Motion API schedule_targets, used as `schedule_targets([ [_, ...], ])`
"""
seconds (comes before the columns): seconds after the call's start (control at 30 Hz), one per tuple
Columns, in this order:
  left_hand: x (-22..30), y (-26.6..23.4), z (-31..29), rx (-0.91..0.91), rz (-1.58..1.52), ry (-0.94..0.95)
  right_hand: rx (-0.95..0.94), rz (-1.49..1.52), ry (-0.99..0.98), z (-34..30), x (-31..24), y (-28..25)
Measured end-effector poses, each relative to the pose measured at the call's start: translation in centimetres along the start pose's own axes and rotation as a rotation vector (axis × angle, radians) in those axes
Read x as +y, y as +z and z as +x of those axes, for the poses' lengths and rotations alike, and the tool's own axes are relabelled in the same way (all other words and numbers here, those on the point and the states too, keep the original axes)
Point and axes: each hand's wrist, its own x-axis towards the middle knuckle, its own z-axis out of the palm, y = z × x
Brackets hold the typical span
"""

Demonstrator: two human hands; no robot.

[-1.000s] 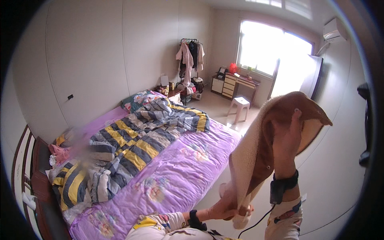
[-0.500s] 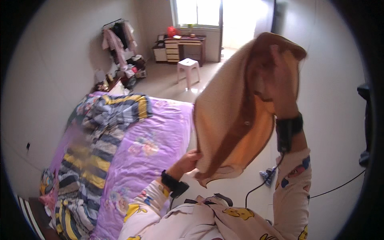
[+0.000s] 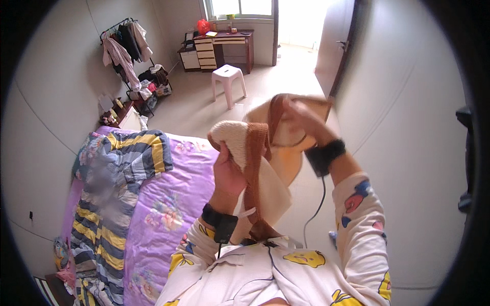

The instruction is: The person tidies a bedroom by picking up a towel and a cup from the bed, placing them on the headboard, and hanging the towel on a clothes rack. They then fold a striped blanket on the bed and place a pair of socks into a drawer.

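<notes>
Cream-and-brown fleece cloth (image 3: 229, 133) held up in front of the chest, between both hands, over the floor just right of the bed (image 3: 196, 176).

Left hand (image 3: 229, 171): clamped on the cloth's left part, thumb uppermost against the cream pile, remaining fingers mostly covered by it. Right hand (image 3: 302, 120): higher and farther out, fingers against the brown edging of the far part; blurred, cannot tell whether they close on it.

Cloth bent and folded, no single straight axis. Longest run slopes from a corner at upper right, toward the door (image 3: 333, 48), down and left to a brown end near the patterned shirt (image 3: 245, 273). The rounded cream fold above the left hand points left. Brown band (image 3: 256, 148) stands close to upright, dropping toward the wearer. Far part lies flatter, its corner pointing right.

Black cuff on each wrist. Striped quilt (image 3: 138, 158) rumpled along the bed's left side. White stool (image 3: 228, 76) beyond the hands, desk (image 3: 232, 36) behind it below the window.
</notes>
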Motion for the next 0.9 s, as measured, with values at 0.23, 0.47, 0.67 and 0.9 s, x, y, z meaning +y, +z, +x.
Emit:
schedule_targets([
  [0.23,1.0,-7.0,16.0,-0.027,-0.098,-0.106,-0.317,0.023,0.013,4.5,6.9,-0.4],
  [0.47,0.4,-12.5,30.1,-0.129,0.185,-0.020,0.003,-0.263,-0.261,17.3,8.0,-4.2],
  [0.67,5.6,-14.6,40.2,0.118,0.527,0.120,-0.396,0.469,0.032,33.3,6.5,-10.0],
  [0.9,13.2,-19.5,47.1,0.420,0.897,0.420,-0.424,0.093,-0.359,52.5,1.7,-7.5],
])
